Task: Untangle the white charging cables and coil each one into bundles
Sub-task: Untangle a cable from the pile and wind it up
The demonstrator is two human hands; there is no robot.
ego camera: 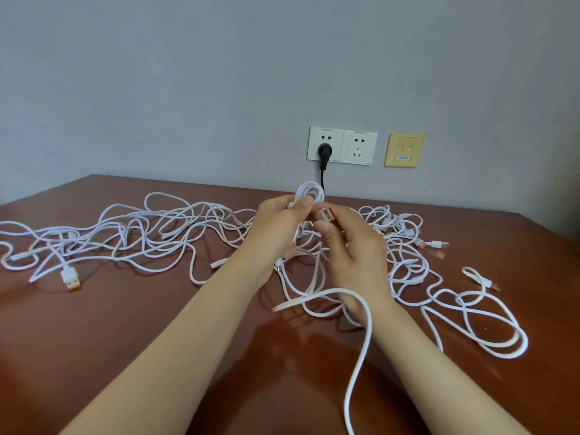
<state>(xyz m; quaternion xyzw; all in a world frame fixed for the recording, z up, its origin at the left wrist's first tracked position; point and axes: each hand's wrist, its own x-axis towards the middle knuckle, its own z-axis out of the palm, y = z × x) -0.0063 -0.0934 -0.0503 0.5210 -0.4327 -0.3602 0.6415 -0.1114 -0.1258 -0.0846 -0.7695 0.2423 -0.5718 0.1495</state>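
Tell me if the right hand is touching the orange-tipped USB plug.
Touching. The head view shows the right hand pinching the USB plug between its thumb and its fingers, with no gap visible.

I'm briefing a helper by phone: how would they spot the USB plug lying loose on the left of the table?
On the brown table, follow the white cable tangle to its far left. At its near edge lies the USB plug, flat on the wood. It is broad, white and orange-tipped, unlike the slim connectors around it.
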